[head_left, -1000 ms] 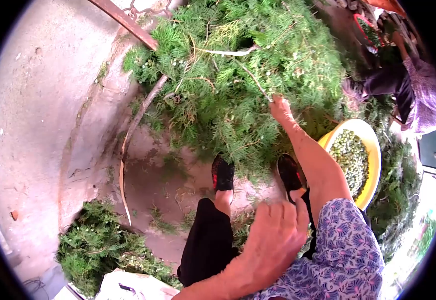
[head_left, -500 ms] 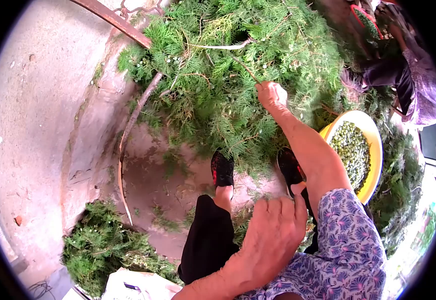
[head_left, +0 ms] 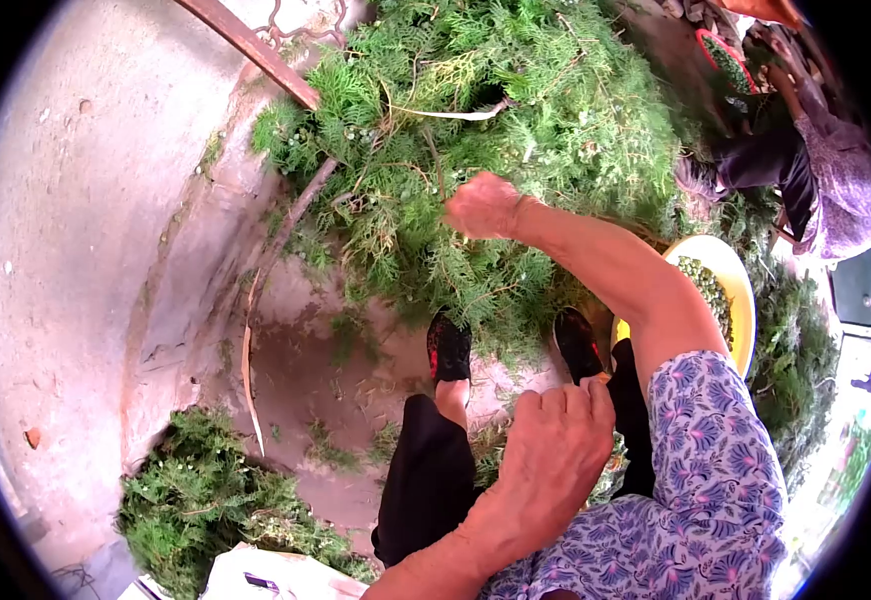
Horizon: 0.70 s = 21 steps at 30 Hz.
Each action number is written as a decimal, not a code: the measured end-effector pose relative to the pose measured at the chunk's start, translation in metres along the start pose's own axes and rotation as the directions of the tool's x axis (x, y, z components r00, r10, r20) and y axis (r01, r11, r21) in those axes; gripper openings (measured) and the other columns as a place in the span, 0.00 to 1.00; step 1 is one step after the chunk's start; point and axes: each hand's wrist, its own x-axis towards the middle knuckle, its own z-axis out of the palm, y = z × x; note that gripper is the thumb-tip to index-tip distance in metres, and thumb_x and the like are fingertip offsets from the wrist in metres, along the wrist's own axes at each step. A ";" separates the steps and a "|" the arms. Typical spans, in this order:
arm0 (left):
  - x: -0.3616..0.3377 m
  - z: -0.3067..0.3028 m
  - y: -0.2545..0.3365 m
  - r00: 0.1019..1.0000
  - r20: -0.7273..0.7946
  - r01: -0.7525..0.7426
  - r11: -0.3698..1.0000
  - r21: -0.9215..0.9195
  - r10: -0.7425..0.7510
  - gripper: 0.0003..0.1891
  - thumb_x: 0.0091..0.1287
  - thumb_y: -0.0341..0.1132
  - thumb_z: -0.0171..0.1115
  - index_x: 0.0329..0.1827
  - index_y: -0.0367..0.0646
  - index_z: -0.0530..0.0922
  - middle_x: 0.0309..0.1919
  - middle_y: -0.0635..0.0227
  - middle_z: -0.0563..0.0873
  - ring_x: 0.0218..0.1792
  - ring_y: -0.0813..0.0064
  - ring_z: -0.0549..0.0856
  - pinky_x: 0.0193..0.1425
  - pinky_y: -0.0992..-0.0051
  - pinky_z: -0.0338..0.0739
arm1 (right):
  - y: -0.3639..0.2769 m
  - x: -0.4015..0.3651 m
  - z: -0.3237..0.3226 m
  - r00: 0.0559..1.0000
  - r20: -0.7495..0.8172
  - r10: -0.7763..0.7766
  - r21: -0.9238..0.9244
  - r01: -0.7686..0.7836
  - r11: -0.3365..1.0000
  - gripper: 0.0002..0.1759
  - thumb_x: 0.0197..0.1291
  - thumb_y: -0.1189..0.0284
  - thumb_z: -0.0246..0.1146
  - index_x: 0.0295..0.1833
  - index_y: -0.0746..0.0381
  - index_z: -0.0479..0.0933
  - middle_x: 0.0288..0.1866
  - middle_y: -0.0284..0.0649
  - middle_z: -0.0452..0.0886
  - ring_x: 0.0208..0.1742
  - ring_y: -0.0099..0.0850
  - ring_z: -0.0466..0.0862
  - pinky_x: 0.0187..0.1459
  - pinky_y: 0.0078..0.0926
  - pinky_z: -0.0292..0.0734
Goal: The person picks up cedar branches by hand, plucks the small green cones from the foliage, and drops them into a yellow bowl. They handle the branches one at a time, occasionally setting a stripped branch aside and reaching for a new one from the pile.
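My right hand [head_left: 486, 205] is stretched out over a big heap of green conifer branches [head_left: 576, 110]. Its fingers are closed round a thin branch stem [head_left: 437, 165] that runs up into the heap. My left hand [head_left: 561, 440] is held closed above my lap, knuckles up; whatever its fingers may hold is hidden. By my right elbow stands a yellow bucket [head_left: 743, 290] containing small green round fruits [head_left: 706, 285], partly covered by my arm.
Another person [head_left: 836, 180] sits at the upper right near a red-rimmed container [head_left: 726, 62]. A smaller pile of greenery [head_left: 206, 500] lies lower left beside a white bag [head_left: 276, 575]. A peeled stick [head_left: 248, 370] and a brown bar [head_left: 256, 50] lie on the left.
My right hand has moved left across the heap with the stem, which now stands more upright. My forearm covers more of the bucket. The left hand stays closed in nearly the same place.
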 end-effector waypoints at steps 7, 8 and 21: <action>-0.006 -0.011 -0.014 0.996 0.072 0.051 0.997 -0.054 -0.047 0.20 0.53 0.28 0.54 0.51 0.32 0.72 0.29 0.64 0.75 0.31 0.69 0.76 0.37 0.72 0.68 | -0.020 0.041 -0.036 0.996 0.082 0.028 0.336 -0.054 0.940 0.29 0.63 0.44 0.46 0.19 0.53 0.71 0.11 0.30 0.65 0.16 0.23 0.67 0.34 0.32 0.68; -0.006 -0.012 -0.014 0.995 0.076 0.064 0.997 -0.037 -0.061 0.21 0.53 0.28 0.54 0.52 0.32 0.72 0.29 0.63 0.75 0.31 0.69 0.76 0.38 0.72 0.68 | -0.022 0.040 -0.033 0.996 0.086 0.027 0.337 -0.055 0.940 0.29 0.63 0.44 0.46 0.19 0.53 0.71 0.11 0.30 0.65 0.16 0.23 0.67 0.34 0.32 0.68; 0.005 -0.003 -0.005 1.000 0.005 0.024 0.999 -0.034 -0.024 0.21 0.52 0.26 0.54 0.52 0.34 0.72 0.28 0.65 0.75 0.32 0.68 0.78 0.38 0.70 0.69 | -0.004 -0.033 -0.042 0.959 -0.186 0.216 0.274 -0.160 0.948 0.29 0.58 0.76 0.52 0.66 0.70 0.56 0.09 0.30 0.64 0.07 0.21 0.64 0.07 0.24 0.60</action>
